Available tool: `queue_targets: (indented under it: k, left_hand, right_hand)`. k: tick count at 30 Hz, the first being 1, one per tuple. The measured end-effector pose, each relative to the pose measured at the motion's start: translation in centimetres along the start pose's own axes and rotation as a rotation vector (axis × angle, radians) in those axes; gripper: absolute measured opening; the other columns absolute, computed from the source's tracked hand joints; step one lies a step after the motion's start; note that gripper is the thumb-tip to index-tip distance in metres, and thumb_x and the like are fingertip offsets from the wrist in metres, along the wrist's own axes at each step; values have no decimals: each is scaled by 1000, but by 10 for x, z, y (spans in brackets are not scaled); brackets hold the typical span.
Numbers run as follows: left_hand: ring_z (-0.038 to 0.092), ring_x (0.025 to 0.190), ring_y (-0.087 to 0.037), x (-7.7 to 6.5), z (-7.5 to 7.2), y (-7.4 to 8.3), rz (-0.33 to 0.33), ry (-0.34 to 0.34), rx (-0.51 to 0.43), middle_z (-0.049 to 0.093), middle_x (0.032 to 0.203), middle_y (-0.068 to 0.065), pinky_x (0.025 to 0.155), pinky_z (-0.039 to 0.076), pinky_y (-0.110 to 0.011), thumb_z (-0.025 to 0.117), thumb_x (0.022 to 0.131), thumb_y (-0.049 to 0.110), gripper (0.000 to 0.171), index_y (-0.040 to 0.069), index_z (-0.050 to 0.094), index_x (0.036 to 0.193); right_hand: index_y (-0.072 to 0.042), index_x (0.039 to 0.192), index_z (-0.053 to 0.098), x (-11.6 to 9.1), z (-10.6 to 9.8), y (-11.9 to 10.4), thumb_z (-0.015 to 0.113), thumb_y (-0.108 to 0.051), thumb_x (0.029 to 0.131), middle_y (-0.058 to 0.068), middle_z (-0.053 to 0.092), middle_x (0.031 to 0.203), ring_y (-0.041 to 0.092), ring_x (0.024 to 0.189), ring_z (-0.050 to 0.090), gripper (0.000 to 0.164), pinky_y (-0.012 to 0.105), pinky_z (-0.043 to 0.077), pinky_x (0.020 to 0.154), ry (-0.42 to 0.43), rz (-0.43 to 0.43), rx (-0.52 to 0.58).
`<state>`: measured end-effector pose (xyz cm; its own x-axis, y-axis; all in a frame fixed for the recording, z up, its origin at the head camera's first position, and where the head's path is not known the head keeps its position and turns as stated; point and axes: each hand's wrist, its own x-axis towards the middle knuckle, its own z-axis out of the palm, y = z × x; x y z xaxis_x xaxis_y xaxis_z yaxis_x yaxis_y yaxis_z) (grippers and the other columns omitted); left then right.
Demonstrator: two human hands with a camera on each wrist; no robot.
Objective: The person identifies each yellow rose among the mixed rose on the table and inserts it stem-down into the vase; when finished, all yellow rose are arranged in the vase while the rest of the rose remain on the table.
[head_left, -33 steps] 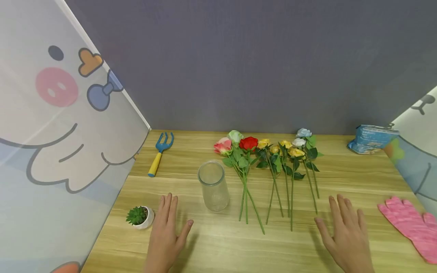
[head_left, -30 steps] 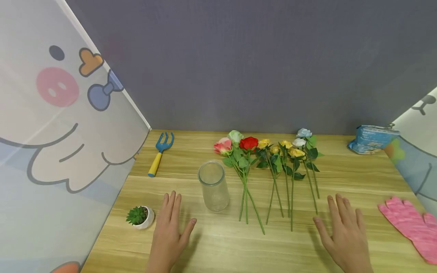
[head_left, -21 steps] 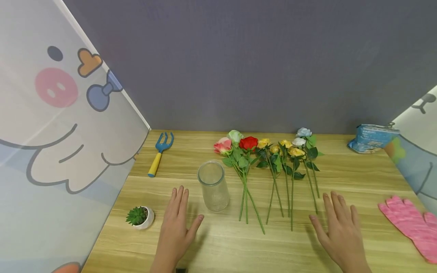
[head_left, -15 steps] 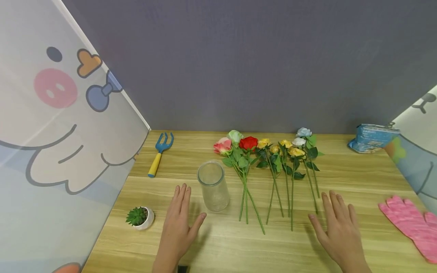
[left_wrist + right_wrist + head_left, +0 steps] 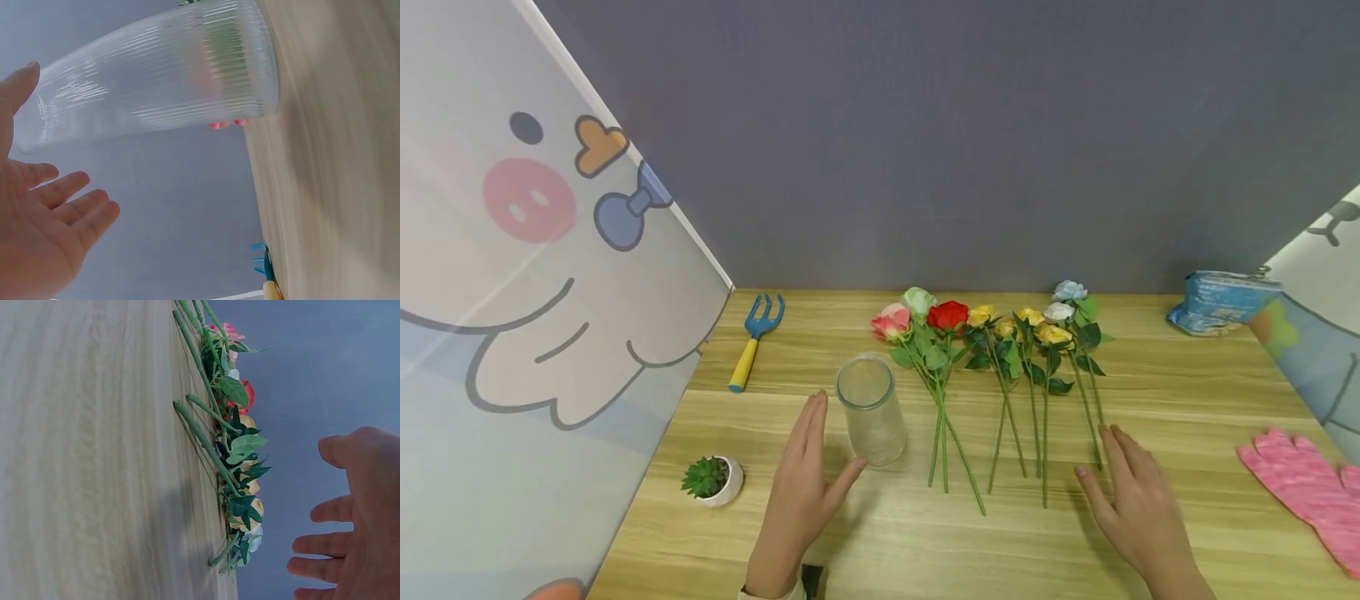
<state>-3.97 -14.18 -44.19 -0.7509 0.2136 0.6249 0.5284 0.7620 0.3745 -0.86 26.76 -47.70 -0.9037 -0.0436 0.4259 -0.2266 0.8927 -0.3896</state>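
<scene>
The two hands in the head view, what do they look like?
The left hand and the right hand are bare. A pale cuff and a small black piece show at the left wrist; nothing worn shows on the right.

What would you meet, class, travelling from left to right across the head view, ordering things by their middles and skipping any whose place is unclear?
Potted succulent, garden fork, left hand, glass vase, red rose, yellow roses, right hand, blue packet, pink glove.
</scene>
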Motion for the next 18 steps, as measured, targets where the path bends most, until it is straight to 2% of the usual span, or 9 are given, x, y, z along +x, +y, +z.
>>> queue_targets:
  k: [4, 7, 10, 13, 18]
  left_hand:
    - [46, 139, -47, 7, 2, 0, 9, -7, -31, 45, 152, -33, 127, 16, -22, 48, 104, 59, 89, -11, 33, 156]
    - [45, 140, -46, 11, 4, 1, -18, -35, -36, 43, 155, -31, 127, 21, -27, 47, 103, 61, 90, -9, 30, 157]
    - [46, 141, -45, 13, 4, 0, -38, -45, -41, 43, 155, -30, 123, 33, -43, 48, 102, 61, 90, -8, 30, 157]
    - [47, 139, -46, 16, 5, 0, -43, -39, -51, 44, 154, -30, 114, 41, -57, 49, 102, 61, 90, -9, 32, 156]
    - [52, 135, -45, 22, 8, -2, -26, -20, -107, 47, 151, -30, 108, 48, -58, 55, 101, 58, 89, -10, 35, 154]
  right_hand:
    - [15, 140, 51, 3, 1, 1, 64, -26, 103, 41, 52, 136, 62, 116, 52, 57, 77, 44, 88, -27, 18, 9]
    - [15, 140, 50, 4, 1, 2, 64, -23, 102, 41, 53, 135, 62, 115, 52, 55, 77, 45, 87, -47, 34, 26]
    - [15, 141, 49, 6, 1, 3, 64, -21, 103, 42, 52, 135, 63, 115, 52, 55, 78, 45, 87, -74, 52, 50]
    - [15, 142, 47, 8, 0, 3, 62, -21, 104, 43, 51, 135, 65, 116, 51, 54, 79, 45, 87, -114, 77, 74]
    - [17, 143, 45, 11, 0, 1, 60, -21, 105, 46, 49, 135, 68, 116, 49, 55, 81, 44, 87, -171, 106, 119]
